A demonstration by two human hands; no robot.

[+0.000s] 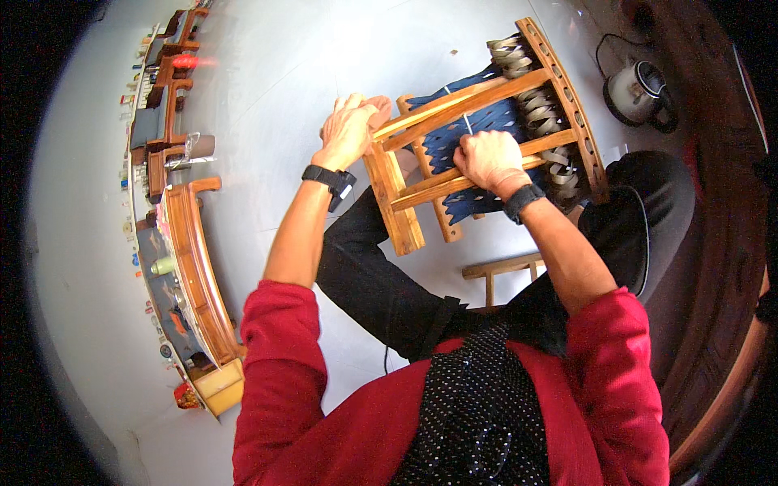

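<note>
A wooden frame with several bars lies tilted across my lap, with blue lattice-like webbing between its bars. Pale coiled strips line its right end, beside a long board with a row of slots. My right hand is closed in a fist over the bars, and a thin pale rod sticks out above it. At the frame's left end, my left hand bends its fingers beside a pinkish rounded thing of unclear kind. What its fingertips touch is hidden.
A small wooden stool or rack stands below the frame, between my legs. To the right, a kettle with a cord sits on the floor. Wooden furniture with small items runs along the left wall. A dark wooden panel rises at right.
</note>
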